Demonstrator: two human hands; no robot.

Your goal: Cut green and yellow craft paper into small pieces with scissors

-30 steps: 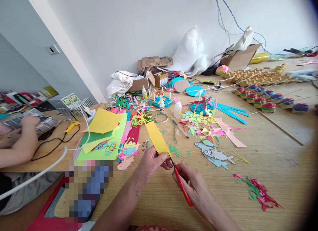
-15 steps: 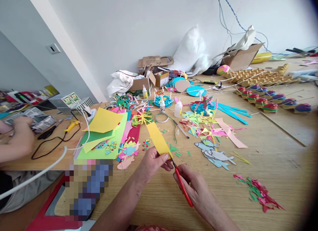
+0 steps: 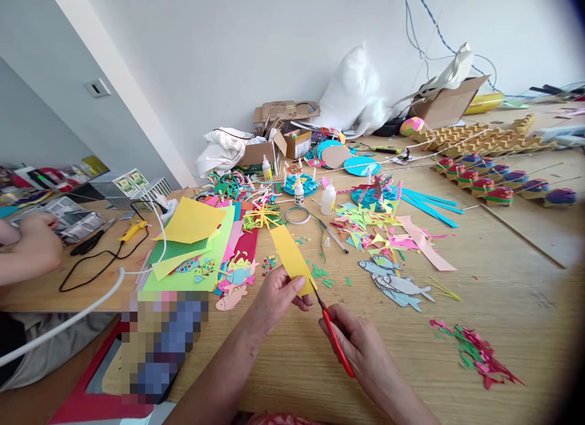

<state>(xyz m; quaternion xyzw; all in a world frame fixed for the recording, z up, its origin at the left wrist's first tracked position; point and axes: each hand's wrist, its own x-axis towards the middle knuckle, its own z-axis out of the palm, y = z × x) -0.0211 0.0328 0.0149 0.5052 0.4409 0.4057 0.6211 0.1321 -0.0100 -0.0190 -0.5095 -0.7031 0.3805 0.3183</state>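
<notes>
My left hand (image 3: 280,296) pinches the lower end of a yellow paper strip (image 3: 290,252) between thumb and fingers, above the table. My right hand (image 3: 354,336) is closed round the handles of red scissors (image 3: 337,342). The blades meet the strip's lower right edge, close to my left fingertips. Small green paper scraps (image 3: 327,283) lie just beyond the strip. Thin yellow strips (image 3: 262,216) rest in a pile past its far end. Grey paper fish (image 3: 397,285) lie to the right of my hands.
Coloured paper sheets (image 3: 189,221) and cut-out fish (image 3: 235,278) lie on the left. Glue bottles (image 3: 328,198) stand farther back. Red and green scraps (image 3: 479,355) are at the right front, painted egg-carton pieces (image 3: 498,194) at the far right. Another person's arm (image 3: 31,251) rests at the left.
The yellow strip has tilted and shifted very slightly in my left hand, with the scissor blades still at its lower edge. Otherwise only a slight camera shift shows.
</notes>
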